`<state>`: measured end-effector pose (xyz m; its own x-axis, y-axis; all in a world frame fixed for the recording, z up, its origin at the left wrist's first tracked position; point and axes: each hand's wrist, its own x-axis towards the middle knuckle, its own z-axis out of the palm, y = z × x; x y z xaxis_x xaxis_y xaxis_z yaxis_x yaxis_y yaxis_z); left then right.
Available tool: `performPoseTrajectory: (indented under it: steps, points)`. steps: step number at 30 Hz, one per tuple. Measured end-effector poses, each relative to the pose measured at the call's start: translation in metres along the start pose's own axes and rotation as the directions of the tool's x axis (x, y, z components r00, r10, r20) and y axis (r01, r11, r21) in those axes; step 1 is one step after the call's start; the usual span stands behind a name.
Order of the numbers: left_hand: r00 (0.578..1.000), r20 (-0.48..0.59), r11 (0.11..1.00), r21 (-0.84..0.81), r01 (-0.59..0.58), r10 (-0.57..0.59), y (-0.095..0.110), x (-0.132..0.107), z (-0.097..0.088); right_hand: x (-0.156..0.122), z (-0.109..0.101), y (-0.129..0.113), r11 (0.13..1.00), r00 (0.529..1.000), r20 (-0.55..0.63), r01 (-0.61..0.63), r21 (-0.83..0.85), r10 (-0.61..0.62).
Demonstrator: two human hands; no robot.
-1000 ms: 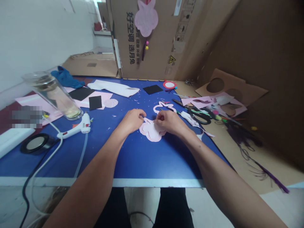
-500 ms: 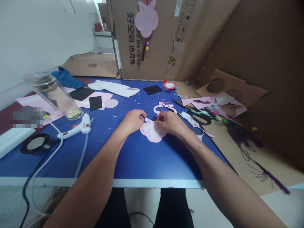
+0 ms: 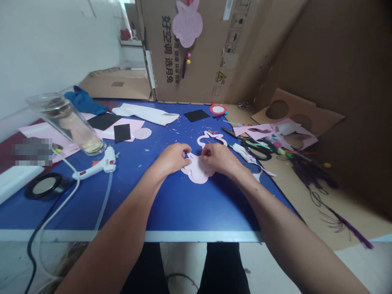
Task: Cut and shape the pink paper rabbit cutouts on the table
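A pink flower-shaped paper cutout [image 3: 198,173] lies on the blue tabletop between my hands, with what looks like a second layer on top. My left hand [image 3: 174,158] is closed at its upper left edge, thumb on the paper and fingers curled. My right hand [image 3: 217,157] pinches the upper right part, its fingertips pressed together there. Just behind the right hand rests a pink outline frame cut from paper [image 3: 200,141], partly covered by the fingers. Black-handled scissors [image 3: 260,152] lie right of it.
At left are a white glue gun [image 3: 94,169], a black tape roll [image 3: 45,185] and a tall glass of water [image 3: 76,128]. Pink scraps [image 3: 275,128] and purple tassels [image 3: 343,222] lie right. A pink paper ornament [image 3: 187,26] hangs on the cardboard box [image 3: 208,69].
My left hand has moved slightly right and its thumb now rests over the cutout's left edge. The right hand keeps its pinch in nearly the same place.
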<state>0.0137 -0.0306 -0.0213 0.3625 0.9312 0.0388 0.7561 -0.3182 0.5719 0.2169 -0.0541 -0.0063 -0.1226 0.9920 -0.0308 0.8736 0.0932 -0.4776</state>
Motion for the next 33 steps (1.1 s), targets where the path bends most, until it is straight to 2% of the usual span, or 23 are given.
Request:
performPoseTrajectory:
  steps: [6,10,12,17,21,27,33]
  points:
    - [1.000,-0.004,0.997,0.072,-0.026,0.026,-0.003,0.001,0.003,0.000,-0.004,0.003,0.999,1.000,-0.002,0.003,-0.046,-0.003]
    - [0.999,-0.004,0.996,0.077,-0.039,0.039,-0.003,0.001,0.003,-0.001,-0.021,0.015,0.988,0.984,-0.174,-0.067,-0.136,0.043]
    - [0.999,0.001,0.996,0.079,-0.044,0.044,-0.003,0.001,0.003,-0.002,-0.027,0.018,0.986,0.975,-0.209,-0.102,-0.132,0.073]
    - [0.999,0.002,0.996,0.078,-0.041,0.041,-0.004,0.002,0.004,-0.003,-0.017,0.010,0.986,0.992,-0.118,-0.066,-0.151,0.049]
    - [0.999,0.005,0.996,0.083,-0.036,0.036,-0.004,0.003,0.004,0.000,-0.007,0.006,0.967,0.993,-0.077,-0.107,-0.232,0.092]
    - [0.999,0.011,0.995,0.091,-0.036,0.036,-0.005,0.003,0.004,0.001,-0.014,0.016,0.962,0.988,-0.117,-0.123,-0.244,0.097]
    - [0.999,0.003,0.995,0.085,-0.043,0.043,-0.004,0.002,0.004,-0.001,-0.019,0.016,0.982,0.986,-0.151,-0.101,-0.160,0.077]
